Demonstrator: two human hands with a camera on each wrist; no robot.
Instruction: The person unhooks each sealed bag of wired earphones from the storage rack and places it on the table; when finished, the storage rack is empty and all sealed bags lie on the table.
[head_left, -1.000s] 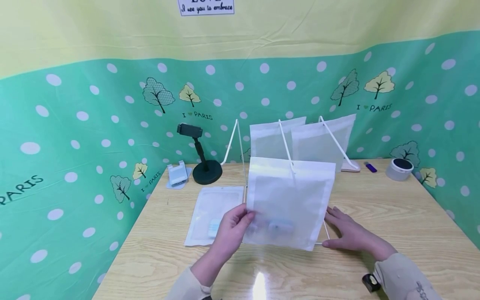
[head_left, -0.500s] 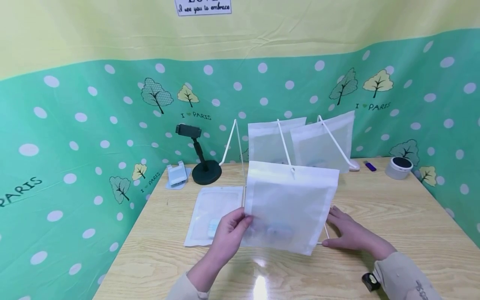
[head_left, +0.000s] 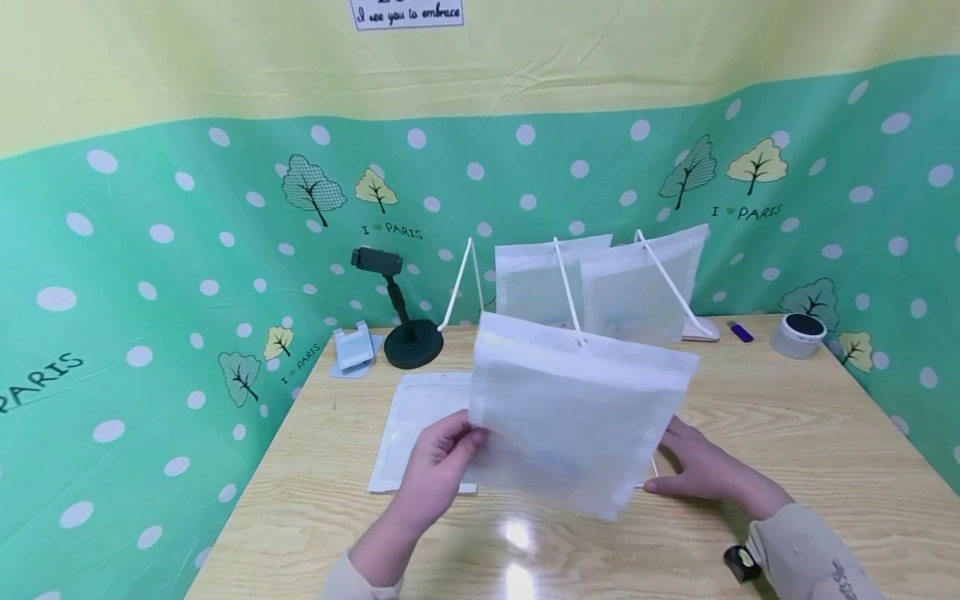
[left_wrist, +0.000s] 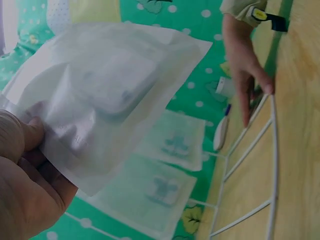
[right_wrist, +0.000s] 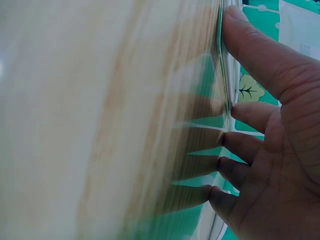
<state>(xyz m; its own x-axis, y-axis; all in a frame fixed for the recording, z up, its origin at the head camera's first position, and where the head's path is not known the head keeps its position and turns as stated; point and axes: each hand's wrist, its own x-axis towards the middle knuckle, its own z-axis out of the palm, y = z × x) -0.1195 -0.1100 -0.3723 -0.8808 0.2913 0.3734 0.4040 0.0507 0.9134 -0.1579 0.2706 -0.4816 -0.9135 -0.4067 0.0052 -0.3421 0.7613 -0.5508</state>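
Note:
My left hand (head_left: 431,471) pinches the left edge of a frosted white pouch (head_left: 573,421) between thumb and fingers. The pouch tilts, and the hole in its top band sits at the tip of a white prong (head_left: 567,287). A blurred item shows through it in the left wrist view. The prong belongs to a white wire rack (left_wrist: 274,150) standing on the table. Two more frosted pouches hang behind, one (head_left: 641,292) on the right and one (head_left: 528,279) at the middle. My right hand (head_left: 708,471) rests at the rack's base corner, fingertips on the table, thumb touching the front bar.
Another frosted pouch (head_left: 416,433) lies flat on the table at the left. Behind it stand a black phone holder (head_left: 411,342) and a light blue stand (head_left: 354,348). A white round container (head_left: 798,337) and a purple USB stick (head_left: 741,332) lie at the back right.
My left hand has moved left and slightly down with the pouch, which tilts more, its hole nearer the prong's tip. My right hand has stayed at the rack's base.

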